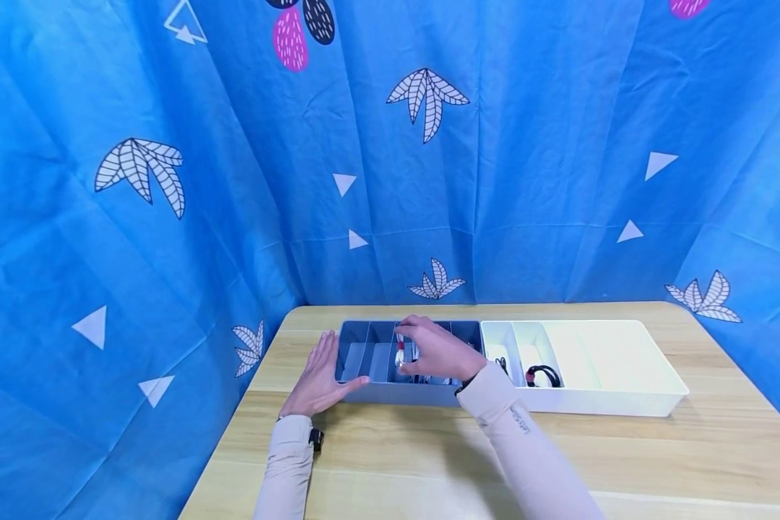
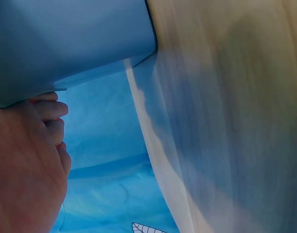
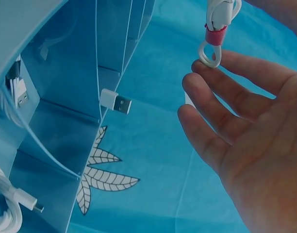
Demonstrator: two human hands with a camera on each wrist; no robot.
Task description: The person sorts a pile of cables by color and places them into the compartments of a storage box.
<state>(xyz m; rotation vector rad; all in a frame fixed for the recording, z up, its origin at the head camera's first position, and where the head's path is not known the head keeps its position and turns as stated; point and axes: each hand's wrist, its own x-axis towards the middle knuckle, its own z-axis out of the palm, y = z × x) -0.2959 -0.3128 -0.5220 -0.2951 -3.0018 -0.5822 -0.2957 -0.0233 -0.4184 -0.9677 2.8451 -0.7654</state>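
Note:
My right hand (image 1: 438,352) is over the blue-grey divided tray (image 1: 390,393). Between its thumb and fingertips it holds a bundled white cable (image 3: 217,34) with a red tie around it. The fingers meet the bundle's lower loop in the right wrist view. At the tray's left end lies my left hand (image 1: 318,379), fingers extended along the side and thumb along the front rim. Its fingertips are partly hidden by the tray in the left wrist view. Other white cables (image 3: 8,208) lie in the compartments, and a white USB plug (image 3: 114,101) sticks up near a divider edge.
A long white divided tray (image 1: 614,401) adjoins the blue-grey one on the right. One of its compartments holds a coiled black cable (image 1: 546,374) with a reddish tie; another black cable (image 1: 502,365) lies beside it. Blue patterned curtain (image 1: 526,180) surrounds the wooden table (image 1: 390,462).

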